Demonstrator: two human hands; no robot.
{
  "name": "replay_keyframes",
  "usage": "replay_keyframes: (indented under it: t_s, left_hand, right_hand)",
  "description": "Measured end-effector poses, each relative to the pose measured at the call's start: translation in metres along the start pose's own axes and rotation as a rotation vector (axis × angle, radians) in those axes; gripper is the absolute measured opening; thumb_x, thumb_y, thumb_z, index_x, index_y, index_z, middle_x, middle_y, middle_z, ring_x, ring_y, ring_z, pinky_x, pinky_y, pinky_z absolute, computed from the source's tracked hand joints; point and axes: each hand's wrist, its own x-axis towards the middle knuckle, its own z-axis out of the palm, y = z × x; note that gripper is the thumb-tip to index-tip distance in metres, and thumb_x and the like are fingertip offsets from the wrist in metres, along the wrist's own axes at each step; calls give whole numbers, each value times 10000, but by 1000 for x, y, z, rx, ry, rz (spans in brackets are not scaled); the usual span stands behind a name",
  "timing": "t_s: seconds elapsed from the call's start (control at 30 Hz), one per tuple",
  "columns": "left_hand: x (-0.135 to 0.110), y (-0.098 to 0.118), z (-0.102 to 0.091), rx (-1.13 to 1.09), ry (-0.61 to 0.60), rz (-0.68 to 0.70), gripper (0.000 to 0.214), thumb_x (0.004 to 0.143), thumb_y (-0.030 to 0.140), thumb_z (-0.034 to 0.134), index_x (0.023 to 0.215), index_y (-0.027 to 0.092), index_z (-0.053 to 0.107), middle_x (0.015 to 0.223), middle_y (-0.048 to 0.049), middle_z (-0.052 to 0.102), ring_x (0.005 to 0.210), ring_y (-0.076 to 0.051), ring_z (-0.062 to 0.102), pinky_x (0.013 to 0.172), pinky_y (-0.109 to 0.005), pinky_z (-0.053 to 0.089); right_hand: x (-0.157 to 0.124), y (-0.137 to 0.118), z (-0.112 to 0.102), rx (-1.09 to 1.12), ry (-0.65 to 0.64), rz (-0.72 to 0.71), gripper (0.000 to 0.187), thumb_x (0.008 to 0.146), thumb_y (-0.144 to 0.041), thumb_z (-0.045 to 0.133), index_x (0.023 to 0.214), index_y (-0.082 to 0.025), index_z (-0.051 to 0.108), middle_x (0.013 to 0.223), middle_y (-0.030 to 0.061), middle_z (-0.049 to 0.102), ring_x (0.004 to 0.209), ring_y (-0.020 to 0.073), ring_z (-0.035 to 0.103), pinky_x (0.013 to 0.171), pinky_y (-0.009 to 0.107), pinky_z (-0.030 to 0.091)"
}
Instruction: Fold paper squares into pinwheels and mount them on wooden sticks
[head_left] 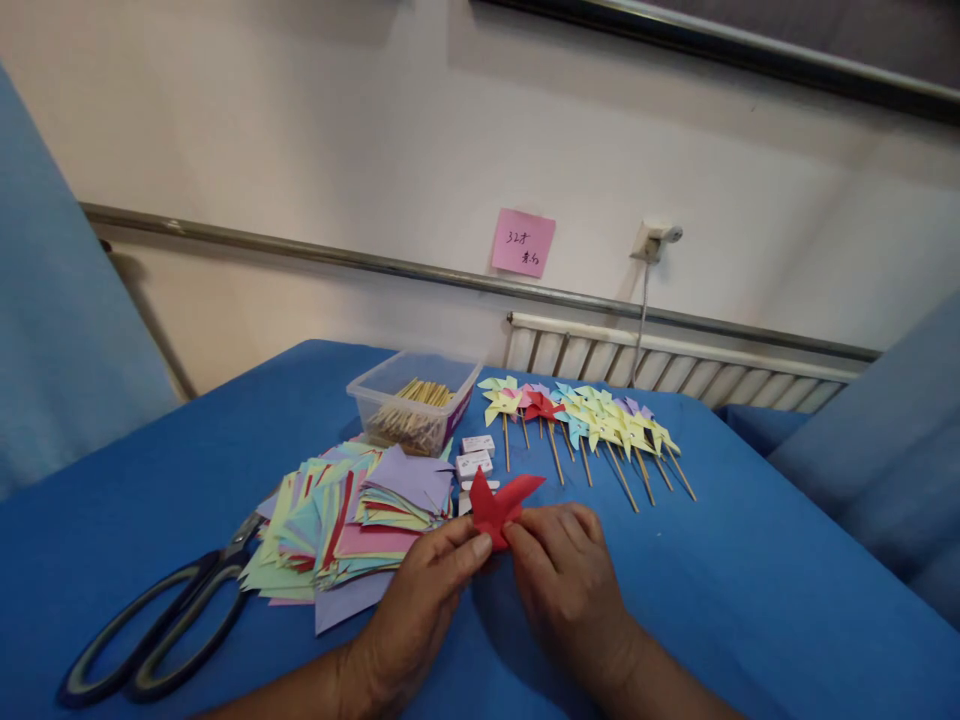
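Observation:
Both my hands meet over a folded red paper piece (498,503) near the front middle of the blue table (750,600). My left hand (420,610) pinches its lower left edge with thumb and fingers. My right hand (564,580) pinches its lower right side. Two red flaps stick up above my fingers. Just left of my hands lies a fanned pile of coloured paper squares (349,515).
Black-handled scissors (161,625) lie at the front left. A clear plastic box of wooden sticks (414,403) stands behind the paper pile, small white blocks (475,458) beside it. A row of finished paper pinwheels on sticks (592,420) lies at the back. A pink note (523,243) hangs on the wall.

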Motion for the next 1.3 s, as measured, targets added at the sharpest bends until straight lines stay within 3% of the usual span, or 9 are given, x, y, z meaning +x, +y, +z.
replay_keyframes:
  t_s: [0.2,0.43,0.57,0.73,0.9,1.03,1.17,1.3]
  left_hand:
    - [8,-3,-9,-132,97,-61,141,790,222,599,864,159,701,852,-55,713,806,-155,598,762,-268,444]
    - [13,-9,-15,-51,177,-149,172,737,251,666,866,139,682,803,-60,702,724,-134,595,674,-240,433]
    - [13,-12,-16,-22,211,-125,189,720,268,684,859,142,667,799,-52,693,678,-120,585,643,-233,427]
    - [15,-9,-16,41,211,-16,237,685,266,708,884,143,670,848,-62,697,801,-174,612,761,-284,442]
    - [16,-3,-15,158,234,33,213,652,267,728,825,151,681,797,-35,696,779,-168,605,754,-271,447]
    - [15,-9,-16,123,230,-17,225,658,291,719,822,146,669,761,-32,687,686,-133,583,659,-234,434]
    - [15,-22,-15,85,210,-108,216,650,314,715,745,135,640,639,-10,644,571,-106,537,555,-212,395]
    - [22,-34,-16,118,160,-85,240,638,340,715,691,128,614,551,21,585,488,-80,468,488,-197,335]
  right_hand:
    - [5,-8,-2,-10,-92,14,293,855,-196,510,1142,-166,557,1102,90,618,993,237,528,879,420,339]
    - [8,-13,-10,27,-132,1,307,853,-221,504,1152,-174,556,1107,91,612,1005,237,523,891,432,343]
    - [7,-12,-11,61,-132,-1,315,849,-194,501,1159,-170,550,1103,93,610,1003,230,523,880,424,355]
    - [4,-9,-8,86,-126,-32,344,838,-156,498,1179,-167,540,1129,104,593,1024,235,512,879,430,364]
    - [5,-8,-8,122,-95,-57,346,815,-108,507,1155,-159,553,1116,111,590,1016,231,519,867,432,381]
    - [5,-4,-11,166,-73,-60,330,804,-91,516,1122,-165,563,1067,104,602,972,222,542,832,422,407]
    - [-4,2,-9,190,38,-34,338,800,-82,519,1125,-171,547,1062,113,590,963,224,554,793,403,437]
    - [6,5,-5,221,151,40,323,811,-93,525,1115,-200,536,1009,87,608,909,204,578,750,365,460]
